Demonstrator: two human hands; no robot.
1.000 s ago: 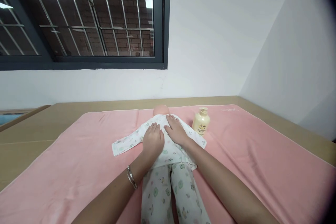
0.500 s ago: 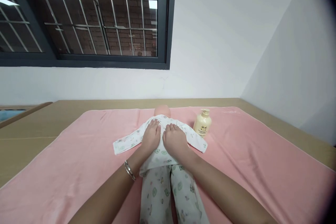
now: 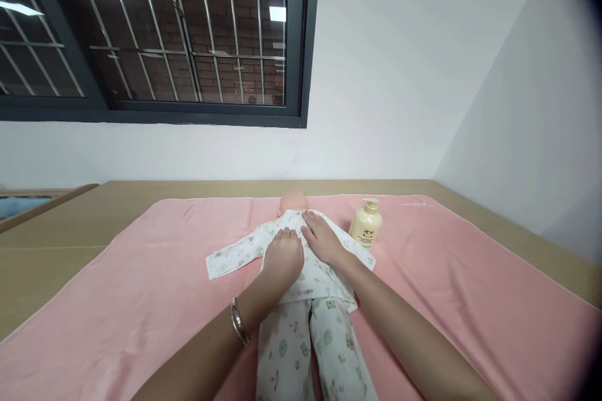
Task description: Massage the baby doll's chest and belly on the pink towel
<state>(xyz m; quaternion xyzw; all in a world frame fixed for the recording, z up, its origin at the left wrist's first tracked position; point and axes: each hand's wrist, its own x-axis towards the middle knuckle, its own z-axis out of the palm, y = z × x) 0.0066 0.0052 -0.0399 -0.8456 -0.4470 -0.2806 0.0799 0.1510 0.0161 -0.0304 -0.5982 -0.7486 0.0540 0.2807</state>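
Observation:
A doll, its rounded bare head [image 3: 294, 202] at the far end, lies on a pink sheet. It wears a white long-sleeved top [image 3: 324, 279] and white trousers [image 3: 282, 351], both with small printed figures. My left hand [image 3: 283, 257] rests on the middle of the top, its fingers together and bent downward at the tips; no object shows in it. Higher on the chest, my right hand [image 3: 324, 238] lies flat with its fingers stretched out toward the collar. Both hands touch the cloth, and my right forearm covers part of the doll's side.
Close by the doll's sleeve on the right stands a pale yellow pump bottle [image 3: 367, 223]. The pink sheet [image 3: 155, 301] covers most of a tan surface [image 3: 61, 250]. Behind are a white wall [image 3: 376, 75] and a barred window with a dark frame [image 3: 301, 44].
My left hand has moved right and nearer to me, its fingers now bent. My right hand has slid up the chest and its fingers have straightened. The view has shifted slightly.

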